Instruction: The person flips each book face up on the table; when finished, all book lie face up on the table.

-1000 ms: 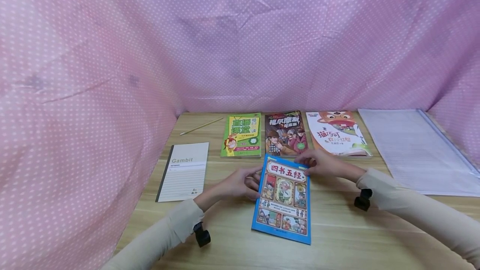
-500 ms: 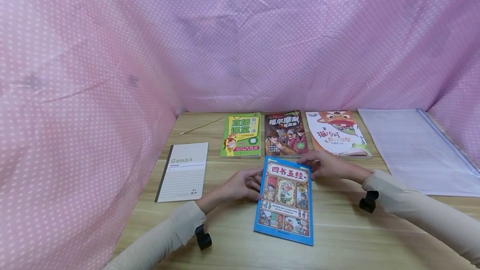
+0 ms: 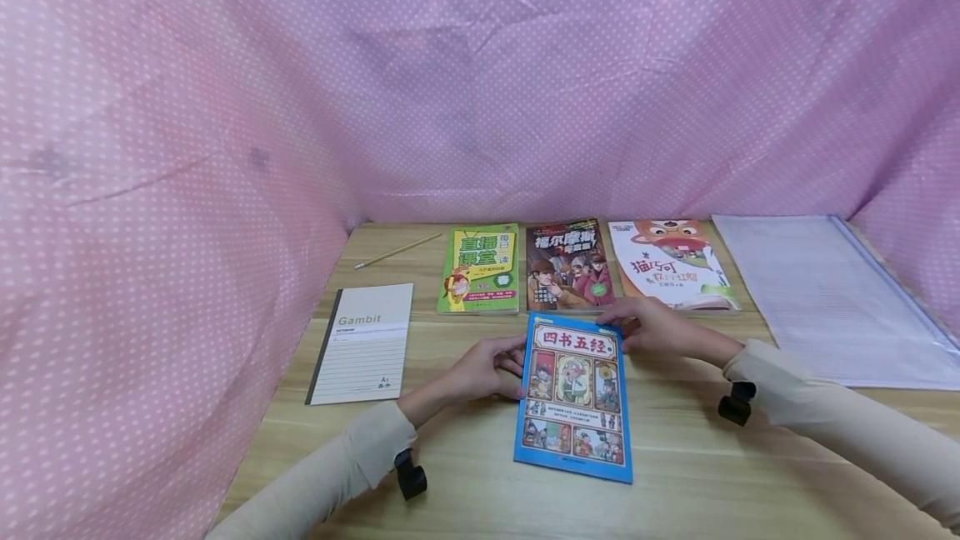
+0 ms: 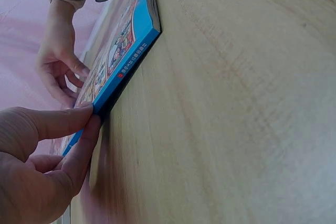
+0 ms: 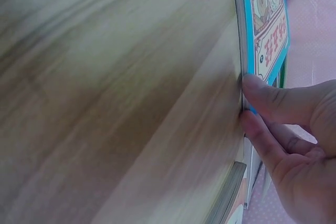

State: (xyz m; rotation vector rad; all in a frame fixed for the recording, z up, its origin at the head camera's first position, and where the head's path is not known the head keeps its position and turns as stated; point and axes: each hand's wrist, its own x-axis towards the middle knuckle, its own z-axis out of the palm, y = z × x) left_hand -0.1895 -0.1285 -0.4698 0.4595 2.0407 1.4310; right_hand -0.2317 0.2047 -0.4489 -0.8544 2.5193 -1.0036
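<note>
I see the blue-covered comic-panel book [image 3: 573,397] lying flat on the pale wooden counter [image 3: 705,473], just in front of me and a little right of centre. My left hand [image 3: 489,368] is at its left edge near the top; in the left wrist view the thumb and forefinger [image 4: 79,150] pinch the book's spine edge [image 4: 128,66], so that grip is closed on the book. My right hand [image 3: 649,329] sits at the book's upper right corner; in the right wrist view its thumb [image 5: 273,100] and a finger press against the edge of the cover, curled round it, so that grip also holds the book.

Just beyond the book, along the back of the counter, lie three more books side by side: a green-covered one [image 3: 480,280], a dark brown-covered one [image 3: 567,266] and a white one with an orange cartoon animal [image 3: 670,265]. To the right of them lies a sheet of clear plastic film [image 3: 825,298]. Well to the left lies a white lined notebook marked Gambit [image 3: 362,342], and behind it a thin yellow pencil [image 3: 397,251]. Pink dotted fabric [image 3: 225,107] hangs round the counter.
</note>
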